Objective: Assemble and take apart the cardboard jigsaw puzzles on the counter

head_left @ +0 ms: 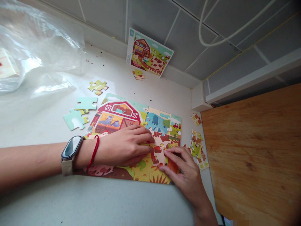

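A farm jigsaw puzzle lies on the white surface, with a red barn at its upper left. My left hand rests palm down across the middle of it, fingers stretched out, their tips by a cow-patterned puzzle piece. From the right, my right hand pinches that piece at its right edge with thumb and fingers. The piece lies over the lower right part of the picture; whether it is fully seated I cannot tell. My left hand and forearm hide part of the puzzle.
Loose pieces lie left of the puzzle, with others along a wooden board at right. A reference picture card leans on the tiled wall. Clear plastic wrapping sits at upper left; a white cable hangs above.
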Demonstrator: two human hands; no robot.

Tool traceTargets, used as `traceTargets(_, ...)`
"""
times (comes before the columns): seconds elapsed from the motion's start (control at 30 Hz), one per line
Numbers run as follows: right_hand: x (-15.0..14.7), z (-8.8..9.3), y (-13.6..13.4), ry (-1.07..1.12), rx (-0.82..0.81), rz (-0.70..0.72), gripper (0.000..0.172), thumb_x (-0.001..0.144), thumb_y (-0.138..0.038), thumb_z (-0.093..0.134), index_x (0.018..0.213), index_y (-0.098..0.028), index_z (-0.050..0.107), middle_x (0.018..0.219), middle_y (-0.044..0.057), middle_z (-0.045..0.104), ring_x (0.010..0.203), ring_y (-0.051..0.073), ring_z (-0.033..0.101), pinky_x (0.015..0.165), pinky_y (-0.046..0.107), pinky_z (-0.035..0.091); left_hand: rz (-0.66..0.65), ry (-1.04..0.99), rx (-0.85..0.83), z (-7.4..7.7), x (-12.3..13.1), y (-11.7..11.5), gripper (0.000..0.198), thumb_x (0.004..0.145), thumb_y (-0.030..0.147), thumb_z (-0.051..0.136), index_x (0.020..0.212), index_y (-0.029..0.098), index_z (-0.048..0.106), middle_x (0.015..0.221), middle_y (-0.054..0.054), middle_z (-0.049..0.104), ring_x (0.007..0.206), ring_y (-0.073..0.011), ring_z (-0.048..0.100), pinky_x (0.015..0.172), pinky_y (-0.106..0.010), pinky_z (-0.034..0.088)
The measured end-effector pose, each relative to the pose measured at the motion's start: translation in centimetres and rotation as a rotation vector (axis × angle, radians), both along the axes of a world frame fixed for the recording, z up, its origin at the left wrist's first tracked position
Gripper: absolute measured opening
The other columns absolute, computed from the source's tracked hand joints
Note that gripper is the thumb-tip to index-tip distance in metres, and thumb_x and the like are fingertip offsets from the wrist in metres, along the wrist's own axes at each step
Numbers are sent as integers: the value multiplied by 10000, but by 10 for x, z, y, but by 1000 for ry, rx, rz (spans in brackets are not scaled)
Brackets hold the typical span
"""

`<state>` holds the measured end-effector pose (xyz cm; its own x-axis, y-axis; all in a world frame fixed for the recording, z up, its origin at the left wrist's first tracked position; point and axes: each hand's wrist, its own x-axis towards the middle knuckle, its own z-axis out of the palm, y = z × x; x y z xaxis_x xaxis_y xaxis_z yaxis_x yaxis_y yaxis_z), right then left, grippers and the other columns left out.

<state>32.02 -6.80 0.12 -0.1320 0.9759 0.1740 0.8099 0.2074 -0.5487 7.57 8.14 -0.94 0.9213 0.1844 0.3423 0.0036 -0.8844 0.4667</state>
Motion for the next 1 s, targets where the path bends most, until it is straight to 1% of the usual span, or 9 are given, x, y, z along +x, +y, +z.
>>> traceTargets(0.27,-1,-4,-2,45,12,-27,342,859,-285,799,1194,-285,730,1095,79,669,1040,256,646,890,432,570,-5,25,23,0,0,0,230,971,206,548,1164,210,674,1203,-97,683,1144,-267,592,1058,-417,432)
traceTargets(0.37,-1,-7,-1,19,17,-19,312,879,-278,775,1188,-296,738,1122,84,664,1065,261,643,928,461,562,-2,18,24,-1,0,0,233,965,205,560,1169,204,675,1199,-101,683,1146,-270,592,1056,-422,435)
traceTargets(0.47,-1,-8,1,-22,11,-2,291,904,-262,742,1192,-309,738,1204,93,662,1129,275,628,990,500,533,1,22,22,-2,0,-1,245,955,200,574,1179,204,674,1189,-101,685,1146,-269,593,1051,-415,442)
traceTargets(0.6,-2,-6,1,-68,11,-18,303,910,-271,728,1209,-322,729,1335,99,627,1236,312,581,1048,573,482,-6,26,14,-2,0,-1,204,940,201,597,1123,186,687,1178,-106,686,1143,-275,596,1054,-425,444)
traceTargets(0.67,-2,-5,1,-78,4,-20,305,909,-281,726,1209,-331,729,1382,95,605,1271,325,559,1066,601,461,-2,7,2,-1,0,-1,181,938,197,603,1097,187,690,1167,-103,690,1137,-269,604,1055,-418,446)
traceTargets(0.73,-2,-4,-1,-71,-8,-26,317,909,-293,721,1223,-334,724,1424,95,575,1293,332,545,1057,594,473,2,-15,-7,-1,0,0,184,936,194,606,1100,192,689,1158,-98,694,1134,-263,609,1054,-410,448)
traceTargets(0.83,1,-3,-3,0,2,-68,332,913,-290,706,1244,-317,712,1435,102,554,1288,322,553,1006,523,522,1,-28,-6,-2,-1,0,231,930,194,614,1150,199,683,1166,-96,695,1144,-260,609,1063,-407,445)
traceTargets(0.93,6,-2,-5,92,49,-167,274,927,-256,673,1192,-298,727,1347,93,603,1219,287,597,959,457,546,-4,-21,1,-2,-1,0,257,937,202,603,1183,205,678,1185,-97,692,1148,-257,609,1068,-408,444)
traceTargets(1.0,10,-2,-6,122,74,-232,233,936,-235,655,1146,-290,738,1283,84,634,1177,268,616,962,443,539,-9,-6,9,-2,-1,0,246,951,204,582,1175,198,681,1191,-100,691,1147,-260,609,1059,-413,448)
